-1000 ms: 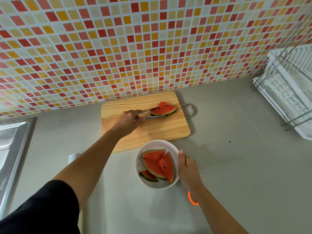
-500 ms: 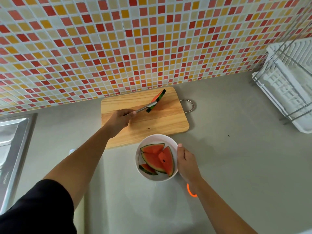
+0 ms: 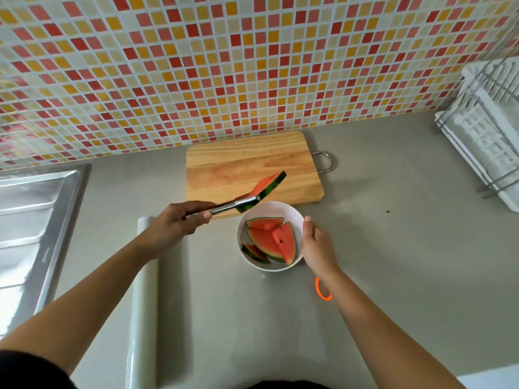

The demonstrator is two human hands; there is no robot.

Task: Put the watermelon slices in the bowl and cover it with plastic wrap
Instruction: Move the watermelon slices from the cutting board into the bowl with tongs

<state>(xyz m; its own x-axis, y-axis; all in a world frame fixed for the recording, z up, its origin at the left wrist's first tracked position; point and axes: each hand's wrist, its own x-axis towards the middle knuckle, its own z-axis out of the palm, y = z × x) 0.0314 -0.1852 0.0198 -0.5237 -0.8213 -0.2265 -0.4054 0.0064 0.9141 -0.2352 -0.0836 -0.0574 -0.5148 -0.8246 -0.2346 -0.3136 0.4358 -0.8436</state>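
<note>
Head view: the left hand (image 3: 179, 223) holds the grip clamped on the handles of metal tongs (image 3: 224, 207). The tong tips pinch the held watermelon slice (image 3: 266, 185) at its rind end. The slice hangs in the air, tilted, over the near edge of the cutting board (image 3: 238, 161) and just beyond the far rim of the bowl (image 3: 280, 211). The step in hand is judged to be the transfer of this slice into the bowl. To do it well, maintain steady pressure on the tongs, because the slice is held at one end only and the wet flesh may pivot or slip. Carry the slice nearer until it is fully above the bowl opening, lower it close to the fruit inside, then release. Aim for the far, bare part of the bowl floor. The right hand (image 3: 317, 245) holds the bowl at its right wall, thumb at the rim, which keeps the bowl from sliding on the worktop (image 3: 393, 248). Container contents: the white bowl holds several watermelon slices (image 3: 269, 240), wedge-shaped and overlapping towards its near side. The held slice is the only one seen outside the bowl. The plastic wrap roll (image 3: 141, 304) lies on the worktop to the left, under the left forearm, not yet in use.
</note>
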